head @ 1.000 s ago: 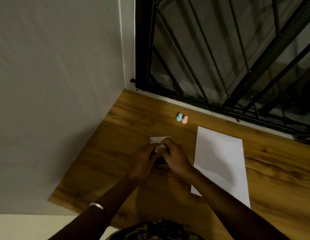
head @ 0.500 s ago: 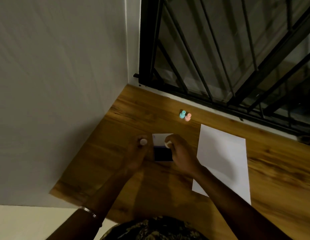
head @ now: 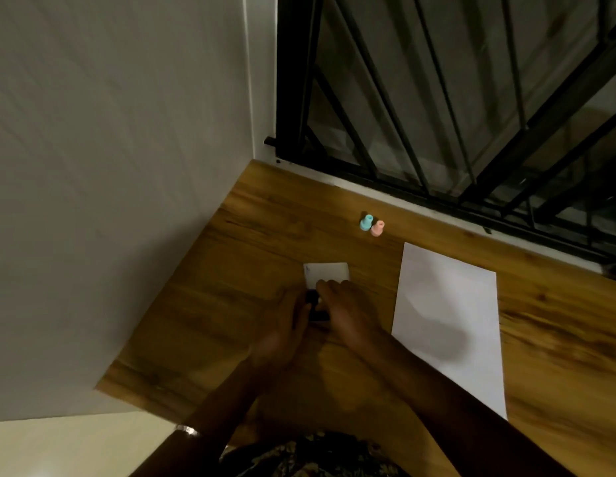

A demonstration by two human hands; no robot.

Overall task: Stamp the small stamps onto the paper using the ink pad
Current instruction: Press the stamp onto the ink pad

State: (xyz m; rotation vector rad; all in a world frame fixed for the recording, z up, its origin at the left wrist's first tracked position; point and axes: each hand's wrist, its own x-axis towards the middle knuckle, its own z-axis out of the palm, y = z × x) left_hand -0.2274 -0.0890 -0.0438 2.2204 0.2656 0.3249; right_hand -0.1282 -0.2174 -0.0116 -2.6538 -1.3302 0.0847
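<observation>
A wooden table (head: 203, 325) stood in a corner, between a grey wall and a barred window. The paper (head: 447, 321) lay flat, its long side running away from the person. The ink pad (head: 315, 306) sat left of it, its white lid (head: 327, 273) open at the far side. The left hand (head: 282, 333) rested against the pad. The right hand (head: 347, 315) reached down over the pad; whether it gripped something, I cannot tell. A blue stamp (head: 366, 222) and a pink stamp (head: 377, 228) stood upright, touching, well beyond both hands.

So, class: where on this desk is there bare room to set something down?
Bare wood lies right of the paper, and between the wall and the hands. It is crowded around the ink pad, under both hands, and by the two stamps.
</observation>
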